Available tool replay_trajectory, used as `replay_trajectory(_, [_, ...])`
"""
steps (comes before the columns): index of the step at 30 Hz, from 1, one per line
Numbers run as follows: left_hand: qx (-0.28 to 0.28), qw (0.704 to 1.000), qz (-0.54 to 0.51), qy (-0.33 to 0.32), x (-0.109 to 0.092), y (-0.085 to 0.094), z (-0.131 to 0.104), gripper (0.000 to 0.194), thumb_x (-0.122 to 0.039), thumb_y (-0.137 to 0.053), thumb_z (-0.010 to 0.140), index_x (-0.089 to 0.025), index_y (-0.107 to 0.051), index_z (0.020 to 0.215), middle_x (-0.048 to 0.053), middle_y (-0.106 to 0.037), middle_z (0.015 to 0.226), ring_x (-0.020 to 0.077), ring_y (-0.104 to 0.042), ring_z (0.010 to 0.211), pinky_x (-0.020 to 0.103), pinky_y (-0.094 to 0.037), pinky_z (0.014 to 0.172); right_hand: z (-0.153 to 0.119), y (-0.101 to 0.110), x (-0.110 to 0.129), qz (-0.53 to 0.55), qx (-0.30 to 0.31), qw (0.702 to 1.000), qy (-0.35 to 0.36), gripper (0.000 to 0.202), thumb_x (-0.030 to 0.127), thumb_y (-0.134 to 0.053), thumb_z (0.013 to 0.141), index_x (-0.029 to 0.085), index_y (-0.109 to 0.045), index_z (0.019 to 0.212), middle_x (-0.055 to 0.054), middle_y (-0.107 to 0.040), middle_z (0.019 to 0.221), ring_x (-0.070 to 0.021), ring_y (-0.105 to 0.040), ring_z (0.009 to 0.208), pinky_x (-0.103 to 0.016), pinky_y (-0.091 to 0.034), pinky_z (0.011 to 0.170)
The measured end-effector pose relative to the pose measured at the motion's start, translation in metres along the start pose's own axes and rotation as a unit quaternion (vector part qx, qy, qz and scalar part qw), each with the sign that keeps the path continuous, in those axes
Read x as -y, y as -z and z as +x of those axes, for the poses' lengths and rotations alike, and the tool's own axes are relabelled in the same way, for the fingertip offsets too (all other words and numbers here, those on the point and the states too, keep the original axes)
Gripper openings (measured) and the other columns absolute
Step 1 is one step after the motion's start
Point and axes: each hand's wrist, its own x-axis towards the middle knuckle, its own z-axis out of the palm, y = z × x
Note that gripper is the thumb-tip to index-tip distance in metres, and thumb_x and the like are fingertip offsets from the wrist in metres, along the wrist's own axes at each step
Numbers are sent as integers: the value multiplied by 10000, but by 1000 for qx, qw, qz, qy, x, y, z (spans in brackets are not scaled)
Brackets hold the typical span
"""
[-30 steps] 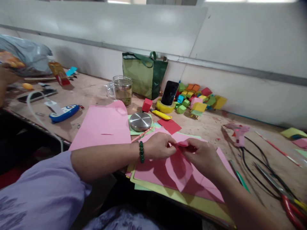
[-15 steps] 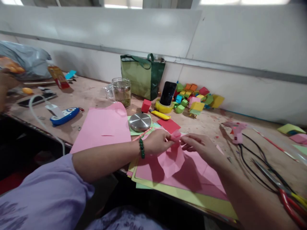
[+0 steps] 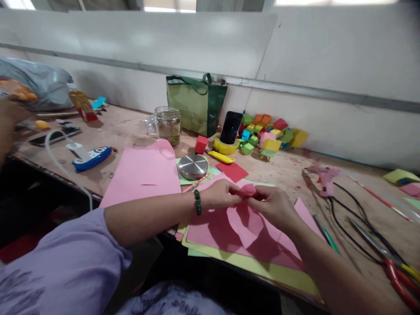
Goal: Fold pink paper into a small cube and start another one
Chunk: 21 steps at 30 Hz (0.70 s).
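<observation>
Between my two hands is a piece of pink paper [image 3: 246,225], bunched at the top and hanging down in a loose flap. My left hand [image 3: 220,194], with a green bead bracelet at the wrist, pinches the bunched part from the left. From the right, the thumb and fingers of my right hand [image 3: 274,203] close on the same bunched part. Both hands are over a stack of pink sheets [image 3: 210,232] with yellow sheets [image 3: 285,276] under them. A round metal lid [image 3: 193,166] lies just beyond my left hand, near a red paper square [image 3: 232,172].
A glue gun [image 3: 324,177] and red-handled scissors [image 3: 390,267] lie right. Behind stand a glass mug [image 3: 168,129], a green bag [image 3: 197,105], a phone [image 3: 231,127] in a tape roll and several paper cubes [image 3: 259,131]. Another person's hand [image 3: 13,111] is far left.
My right hand has come in from slightly apart and now grips the bunched paper too. Both hands and the paper have shifted a little right. A green-handled tool now shows by my right forearm.
</observation>
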Motion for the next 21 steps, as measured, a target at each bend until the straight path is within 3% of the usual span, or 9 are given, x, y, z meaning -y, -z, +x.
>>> replay_trajectory(5, [-42,999,-6,18,0,-4,0,280,-151,-494,746,-98,-746,856,-13,-573,544,68,-453,463,158,-327,429,1,-3,-1,68,-36,996,46,105,231,-571,695,174,-659,707,-2,-632,610,-138,-550,563,-244,-424,522])
replay_trajectory(9, [-50,998,20,-12,0,-6,-2,271,-125,-489,754,-104,-745,843,2,-610,566,75,-497,481,150,-347,441,3,4,-5,140,18,986,88,148,219,-557,718,178,-696,748,-36,-683,740,-171,-613,702,-278,-478,643])
replay_trajectory(13, [-61,995,72,-31,1,-6,-2,331,-61,-458,709,-111,-743,871,17,-669,645,77,-519,507,149,-360,458,8,13,-12,196,91,976,37,278,398,-587,801,175,-704,683,-55,-684,762,-181,-613,738,-295,-497,675])
replay_trajectory(17, [-59,988,121,-69,1,-7,-4,335,-55,-447,706,-110,-749,839,32,-691,673,87,-530,551,171,-390,523,12,14,-17,264,115,956,-62,472,587,-554,791,160,-731,695,-86,-706,794,-190,-633,763,-319,-516,717])
replay_trajectory(21, [-64,986,136,-77,1,-7,-5,366,-82,-453,733,-135,-749,943,32,-714,746,95,-549,602,184,-403,571,12,11,-16,240,117,962,-61,335,490,-702,704,156,-724,694,-40,-667,665,-145,-581,637,-267,-467,606])
